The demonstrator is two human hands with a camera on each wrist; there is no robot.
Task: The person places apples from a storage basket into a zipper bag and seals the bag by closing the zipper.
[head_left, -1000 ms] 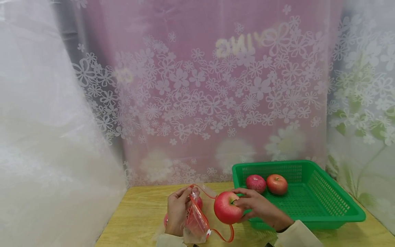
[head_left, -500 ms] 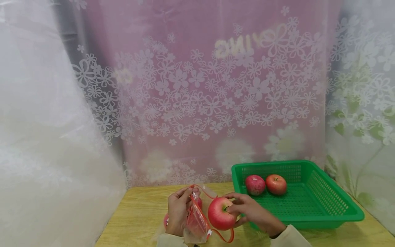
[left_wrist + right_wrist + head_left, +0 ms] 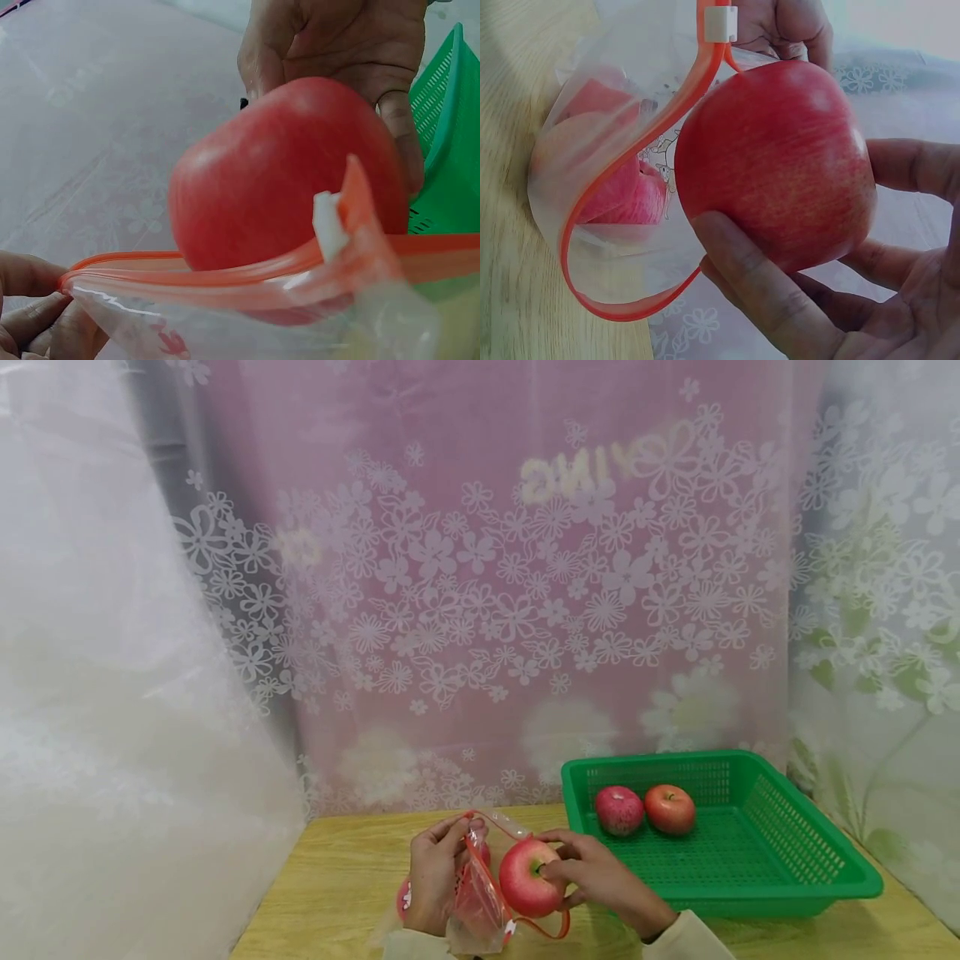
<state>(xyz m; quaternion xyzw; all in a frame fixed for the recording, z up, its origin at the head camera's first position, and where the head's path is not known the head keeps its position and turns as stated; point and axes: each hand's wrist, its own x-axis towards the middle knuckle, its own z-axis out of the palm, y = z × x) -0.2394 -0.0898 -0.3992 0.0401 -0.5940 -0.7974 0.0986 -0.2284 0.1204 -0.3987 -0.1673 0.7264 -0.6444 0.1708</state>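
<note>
A red apple is in my right hand, whose fingers and thumb grip it round the stem side. My left hand pinches the edge of a clear zip bag with an orange zip rim and a white slider. The bag's mouth gapes. In the left wrist view the held apple is at that mouth, its lower part behind the orange rim. Inside the bag, red apples show through the plastic in the right wrist view; how many is unclear.
On the right of the wooden table stands a green plastic basket. Two apples sit in its back left corner, a dark red one and an orange-red one. A floral curtain hangs behind the table.
My right hand has carried the apple left and slightly down, away from the basket to the bag's mouth. My left hand has stayed nearly still with the bag.
</note>
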